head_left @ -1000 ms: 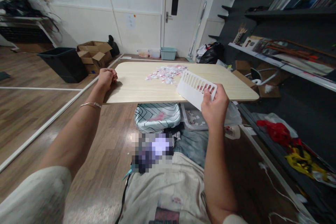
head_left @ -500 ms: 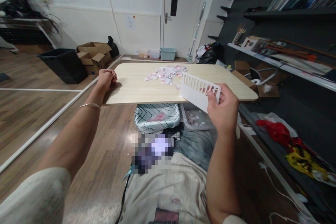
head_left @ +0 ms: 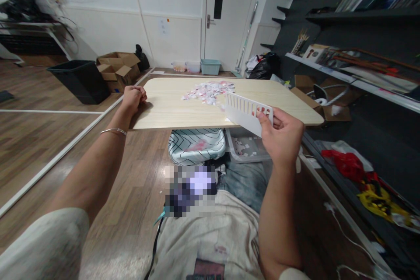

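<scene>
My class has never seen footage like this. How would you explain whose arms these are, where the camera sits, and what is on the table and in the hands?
There is no machine here, only a person with bare hands. The pictures come from a camera worn on that person's head, looking forward and down, so both arms reach away from us. The left hand is a closed fist at the table's left end, with nothing visible in it. The right hand grips a white slotted panel. On the table lies a loose heap of small scraps. Below the near edge are a patterned basket and a clear tub.
</scene>
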{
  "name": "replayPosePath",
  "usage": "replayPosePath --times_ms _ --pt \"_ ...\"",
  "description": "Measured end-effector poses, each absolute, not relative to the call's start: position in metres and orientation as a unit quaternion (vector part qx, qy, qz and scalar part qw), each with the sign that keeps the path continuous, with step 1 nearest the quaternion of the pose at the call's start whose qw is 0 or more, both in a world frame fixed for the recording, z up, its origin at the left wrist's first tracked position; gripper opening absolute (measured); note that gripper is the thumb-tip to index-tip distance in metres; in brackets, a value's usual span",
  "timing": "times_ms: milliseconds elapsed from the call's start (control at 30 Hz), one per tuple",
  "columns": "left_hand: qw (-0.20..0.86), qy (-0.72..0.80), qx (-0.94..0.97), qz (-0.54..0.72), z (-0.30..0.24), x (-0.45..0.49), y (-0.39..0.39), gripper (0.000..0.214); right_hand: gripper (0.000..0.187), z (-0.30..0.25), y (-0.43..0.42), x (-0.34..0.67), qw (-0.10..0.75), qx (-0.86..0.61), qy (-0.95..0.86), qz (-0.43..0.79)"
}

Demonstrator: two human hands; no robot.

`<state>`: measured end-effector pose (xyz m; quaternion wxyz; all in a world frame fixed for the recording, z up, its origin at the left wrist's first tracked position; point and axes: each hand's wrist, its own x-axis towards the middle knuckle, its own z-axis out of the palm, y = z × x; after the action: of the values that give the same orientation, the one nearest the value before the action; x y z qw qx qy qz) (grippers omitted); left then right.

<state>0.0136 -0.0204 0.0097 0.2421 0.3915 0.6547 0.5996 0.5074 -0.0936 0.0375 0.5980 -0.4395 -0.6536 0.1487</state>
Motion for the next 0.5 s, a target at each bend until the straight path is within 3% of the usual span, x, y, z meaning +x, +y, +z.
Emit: replayPosePath --times_ms 300,400,500 --pt "0.240 0.636 0.372 0.632 0.0087 0.0137 -0.0172 0.024 0.023 0.0387 -0.0922 0.5066 0.599 -0.453 -0.644 0.146" --pt "0.242 0.634 0.370 0.634 0.0101 0.0157 -0.0186 0.025 0.015 0.0392 -0.0906 0.5097 0.574 -0.466 -0.662 0.127" --pt "0.239 0.635 0.374 0.632 0.0109 0.0161 -0.0196 0.025 0.021 0.0406 -0.0900 0.5133 0.532 -0.481 -0.690 0.099"
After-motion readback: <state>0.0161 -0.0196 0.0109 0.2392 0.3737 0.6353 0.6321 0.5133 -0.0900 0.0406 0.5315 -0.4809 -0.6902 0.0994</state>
